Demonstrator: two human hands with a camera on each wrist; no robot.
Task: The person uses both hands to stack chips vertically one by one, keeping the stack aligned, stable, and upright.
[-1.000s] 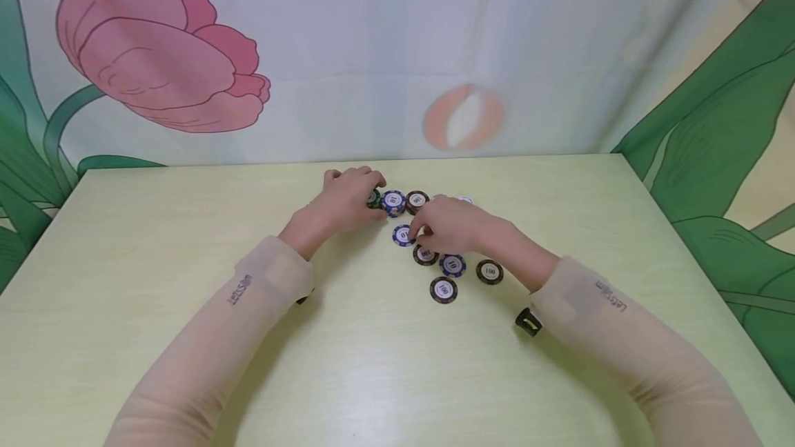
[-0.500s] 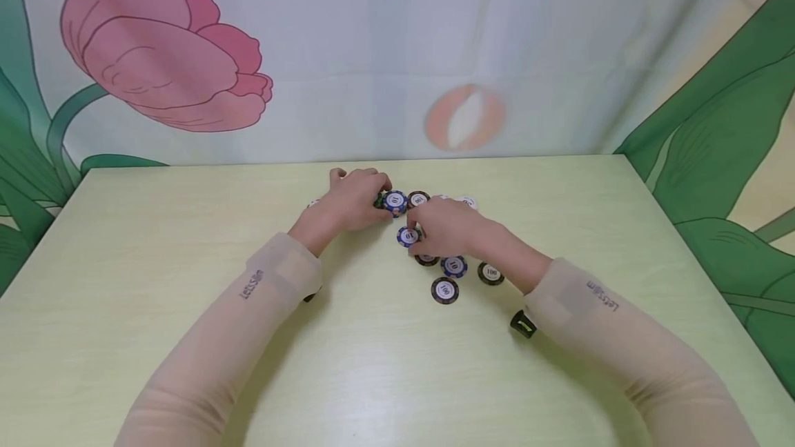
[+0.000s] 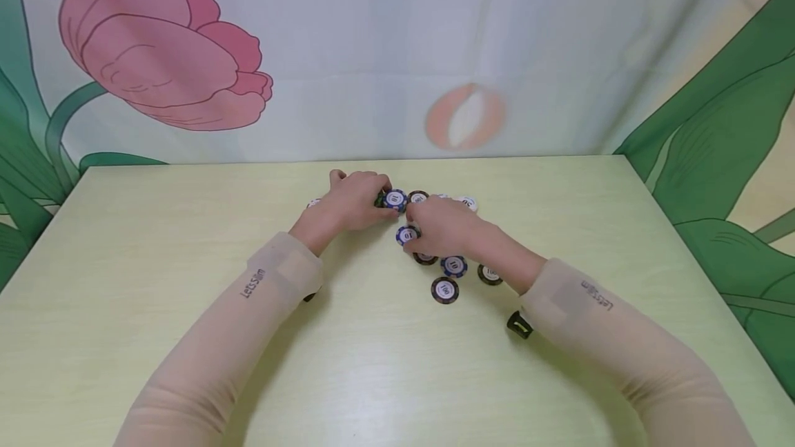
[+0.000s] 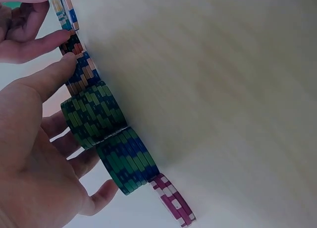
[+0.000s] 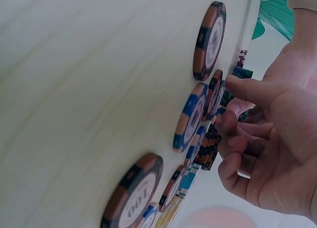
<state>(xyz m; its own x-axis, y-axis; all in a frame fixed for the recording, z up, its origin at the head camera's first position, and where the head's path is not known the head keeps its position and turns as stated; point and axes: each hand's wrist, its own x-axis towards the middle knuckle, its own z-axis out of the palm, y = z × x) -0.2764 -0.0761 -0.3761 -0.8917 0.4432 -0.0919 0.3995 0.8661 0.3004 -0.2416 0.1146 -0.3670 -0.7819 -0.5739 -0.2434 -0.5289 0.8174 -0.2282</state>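
Stacks of poker chips stand in a row near the table's back. My left hand (image 3: 352,202) wraps over this row. Its thumb rests on the side of a blue chip stack (image 4: 84,74), and its other fingers reach behind the green stack (image 4: 94,114) and the blue-green stack (image 4: 128,158). My right hand (image 3: 450,226) pinches a single blue poker chip (image 3: 406,234) in front of the row, thumb at its near edge. In the right wrist view its other fingers are curled, and a dark-orange chip (image 5: 215,94) lies by the thumb.
Loose chips lie on the table (image 3: 186,261) near my right hand: a blue 10 chip (image 3: 454,266), a 100 chip (image 3: 444,290) and another 100 chip (image 3: 490,274). A white chip (image 3: 467,203) shows behind that hand. A printed curtain (image 3: 348,54) hangs behind the table.
My right hand's fingertips have come down around the blue chip. My left hand has shifted slightly right along the row, revealing a chip at its left.
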